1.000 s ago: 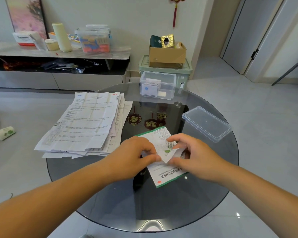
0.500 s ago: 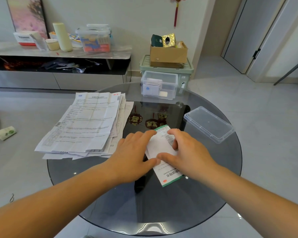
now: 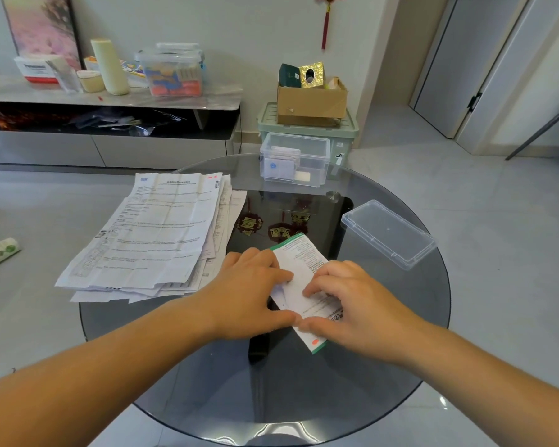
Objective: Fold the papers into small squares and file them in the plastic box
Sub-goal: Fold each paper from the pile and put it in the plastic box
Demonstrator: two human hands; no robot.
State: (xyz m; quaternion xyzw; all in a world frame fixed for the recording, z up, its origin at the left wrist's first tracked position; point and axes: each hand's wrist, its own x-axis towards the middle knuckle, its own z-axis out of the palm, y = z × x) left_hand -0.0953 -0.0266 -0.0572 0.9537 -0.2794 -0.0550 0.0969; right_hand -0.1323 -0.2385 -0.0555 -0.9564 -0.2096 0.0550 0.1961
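L hand [image 3: 249, 295], R hand [image 3: 359, 306] press folded paper [image 3: 299, 258] on table [image 3: 304, 398], fingers prob flat

Glossy smoked-glass table [image 3: 384, 366]; matt creased paper stack [image 3: 155, 233]; clear plastic box [image 3: 296, 146].

Open glass table [image 3: 304, 398] near edge; paper stack [image 3: 152, 233] blocks left, lid [image 3: 388, 233] right, plastic box [image 3: 295, 159] beyond.

White printed sheets [image 3: 155, 233] are stacked on a round dark-glass table [image 3: 304, 398]. A clear plastic box [image 3: 317, 150], clear flat lid [image 3: 388, 232] and green-edged leaflet [image 3: 300, 256] are set alongside.
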